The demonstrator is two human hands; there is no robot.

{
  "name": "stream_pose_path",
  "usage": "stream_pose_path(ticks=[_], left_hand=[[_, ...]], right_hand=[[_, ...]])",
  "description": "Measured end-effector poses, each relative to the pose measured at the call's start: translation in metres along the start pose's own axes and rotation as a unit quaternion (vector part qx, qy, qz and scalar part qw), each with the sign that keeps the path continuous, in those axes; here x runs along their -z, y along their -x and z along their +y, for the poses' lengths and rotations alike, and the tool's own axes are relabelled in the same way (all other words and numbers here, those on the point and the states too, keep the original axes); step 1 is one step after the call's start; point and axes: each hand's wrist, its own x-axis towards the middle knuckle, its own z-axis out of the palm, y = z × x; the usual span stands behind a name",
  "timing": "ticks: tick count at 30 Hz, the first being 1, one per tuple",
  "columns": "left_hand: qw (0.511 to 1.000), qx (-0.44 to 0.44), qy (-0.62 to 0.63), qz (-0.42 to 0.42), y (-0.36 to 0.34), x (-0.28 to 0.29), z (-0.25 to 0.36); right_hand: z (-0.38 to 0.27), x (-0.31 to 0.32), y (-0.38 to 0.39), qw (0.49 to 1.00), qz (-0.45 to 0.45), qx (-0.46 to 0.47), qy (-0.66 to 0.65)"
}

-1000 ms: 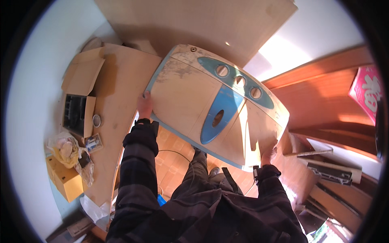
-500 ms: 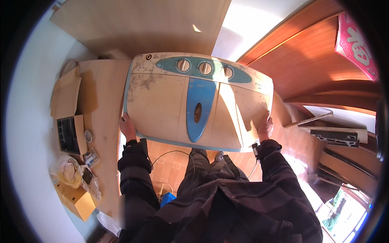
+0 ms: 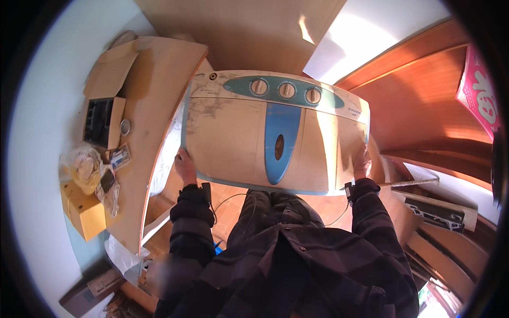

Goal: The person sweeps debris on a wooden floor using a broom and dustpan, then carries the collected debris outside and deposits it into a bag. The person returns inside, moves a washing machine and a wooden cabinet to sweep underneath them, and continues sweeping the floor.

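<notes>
Washing machine (image 3: 278,124) — long axis left-right — dials (image 3: 287,90) far.

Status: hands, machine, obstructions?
Left hand and right hand at opposite ends of the machine. Dials along its far side. Wooden table close on the left.

Both arms (image 3: 379,217) extended forward, bare hands (image 3: 185,167) wide apart, roughly level, fingers (image 3: 366,151) curled

There are two hands (image 3: 185,167) (image 3: 362,162), one washer (image 3: 228,138), three knobs (image 3: 259,87) (image 3: 287,90) (image 3: 313,96), one open carton (image 3: 110,71), one yellow box (image 3: 87,213) and one pink sign (image 3: 480,95).
</notes>
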Motion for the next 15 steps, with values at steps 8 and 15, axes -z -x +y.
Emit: stream_pose_path(ticks=[8, 15], left_hand=[[0.980, 0.013, 0.039, -0.196, 0.020, 0.044, 0.004], [0.973, 0.054, -0.027, -0.224, 0.013, 0.029, -0.006]], right_hand=[[0.005, 0.000, -0.015, 0.998, -0.045, 0.033, -0.007], [0.003, 0.019, -0.017, 0.988, -0.124, 0.064, -0.073]])
